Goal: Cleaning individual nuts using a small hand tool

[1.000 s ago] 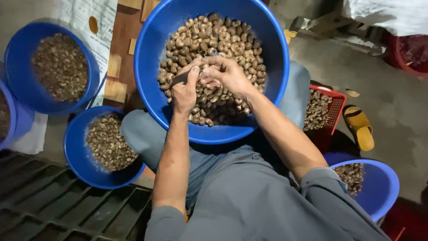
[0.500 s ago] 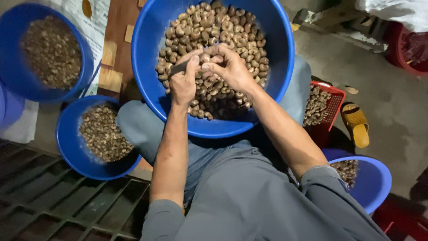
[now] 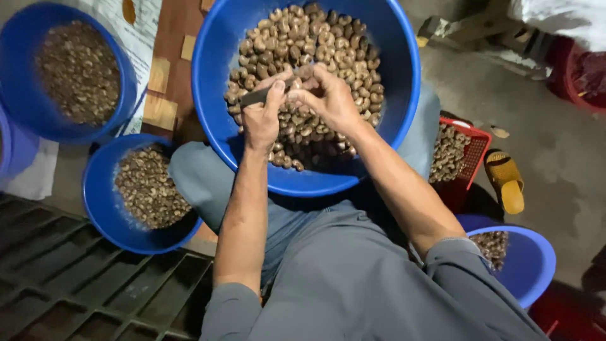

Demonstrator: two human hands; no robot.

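Left hand [image 3: 260, 119]: fingers curled tight around a small dark-bladed knife [image 3: 257, 96] | right hand [image 3: 328, 98]: fingertips pinching one nut [image 3: 297, 83] against the blade | both hover over the big blue basin [image 3: 404, 95] of brown nuts on the lap | smaller blue bowl [image 3: 104, 208] of shells beside the left knee.

Head view, lit w/ cool, fairly dim overhead light. The large blue basin [image 3: 404, 95] is catching a soft sheen along its right rim; no hard glare. Both arms are casting a shadow over the nuts [image 3: 328, 44] at the near side of the basin. The grating [image 3: 76, 284] at near left and the far-right corner are falling into deep shade. Centre is staying reasonably sharp; compression is softening detail, esp. in the small left bowls [image 3: 101, 202]. Straight edges are bowing slightly toward the frame borders.
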